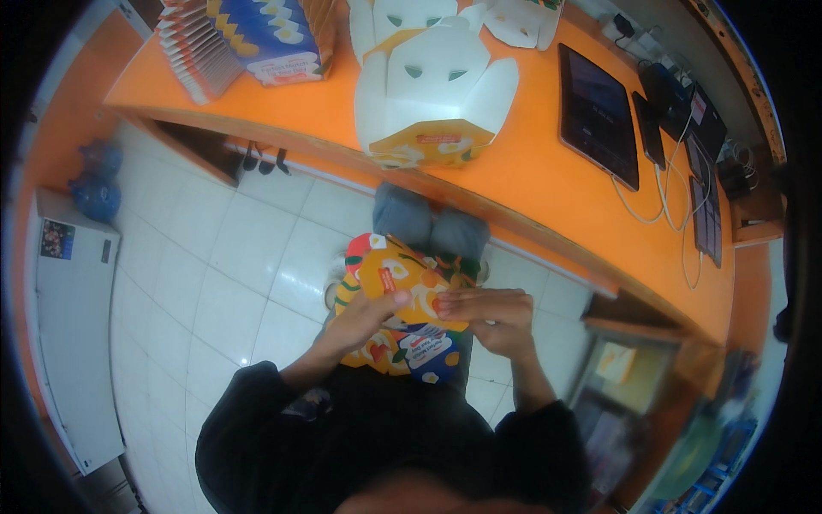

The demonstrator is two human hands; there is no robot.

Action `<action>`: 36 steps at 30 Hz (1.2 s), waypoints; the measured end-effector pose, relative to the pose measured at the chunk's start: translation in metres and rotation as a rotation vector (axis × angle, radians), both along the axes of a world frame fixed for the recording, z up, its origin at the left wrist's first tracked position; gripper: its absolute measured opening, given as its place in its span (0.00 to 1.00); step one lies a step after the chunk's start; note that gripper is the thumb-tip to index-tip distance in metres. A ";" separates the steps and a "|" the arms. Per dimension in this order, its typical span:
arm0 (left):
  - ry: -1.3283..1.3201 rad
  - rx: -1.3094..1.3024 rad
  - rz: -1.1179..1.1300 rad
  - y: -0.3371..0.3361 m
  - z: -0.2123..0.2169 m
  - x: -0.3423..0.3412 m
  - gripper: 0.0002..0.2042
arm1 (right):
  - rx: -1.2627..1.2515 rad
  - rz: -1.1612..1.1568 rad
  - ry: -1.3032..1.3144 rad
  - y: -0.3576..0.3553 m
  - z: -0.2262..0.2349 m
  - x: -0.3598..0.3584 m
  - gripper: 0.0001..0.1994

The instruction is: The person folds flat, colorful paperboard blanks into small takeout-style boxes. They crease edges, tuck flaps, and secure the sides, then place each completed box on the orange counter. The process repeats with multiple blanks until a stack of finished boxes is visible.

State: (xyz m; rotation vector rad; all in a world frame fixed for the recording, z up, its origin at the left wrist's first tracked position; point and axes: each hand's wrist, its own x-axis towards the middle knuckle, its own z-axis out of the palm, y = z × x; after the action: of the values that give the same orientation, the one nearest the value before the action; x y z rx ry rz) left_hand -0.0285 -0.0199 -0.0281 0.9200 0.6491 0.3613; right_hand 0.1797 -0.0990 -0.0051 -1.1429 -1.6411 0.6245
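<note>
My left hand (366,319) and my right hand (492,315) both grip a flat, printed cardboard box blank (402,287), orange and yellow with egg pictures. I hold it at chest height, over my lap. The left thumb presses on its orange panel; the right fingers pinch its right edge. On the orange counter (531,163) ahead stands a folded white box (437,94) with an orange printed front, its flaps up.
Stacks of flat box blanks (248,38) lie at the counter's far left. A dark tablet (597,116), a phone (648,128) and white cables sit at the right. White tiled floor (197,274) lies below, with a white chest (73,334) at the left.
</note>
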 end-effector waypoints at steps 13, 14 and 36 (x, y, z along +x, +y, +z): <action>-0.035 0.093 0.122 -0.018 -0.002 -0.003 0.19 | -0.169 -0.185 0.308 0.013 -0.021 -0.015 0.10; -0.056 0.193 0.124 -0.019 0.001 -0.004 0.18 | -0.210 -0.182 0.382 0.013 -0.024 -0.018 0.10; -0.059 0.032 0.386 -0.020 0.004 0.007 0.18 | -0.311 -0.165 0.561 0.015 -0.034 -0.024 0.08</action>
State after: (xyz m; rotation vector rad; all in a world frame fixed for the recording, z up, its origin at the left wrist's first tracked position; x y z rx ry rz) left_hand -0.0211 -0.0400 -0.0240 0.8093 0.7692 0.7421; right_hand 0.1559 -0.0844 -0.0393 -1.1714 -0.9853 1.0107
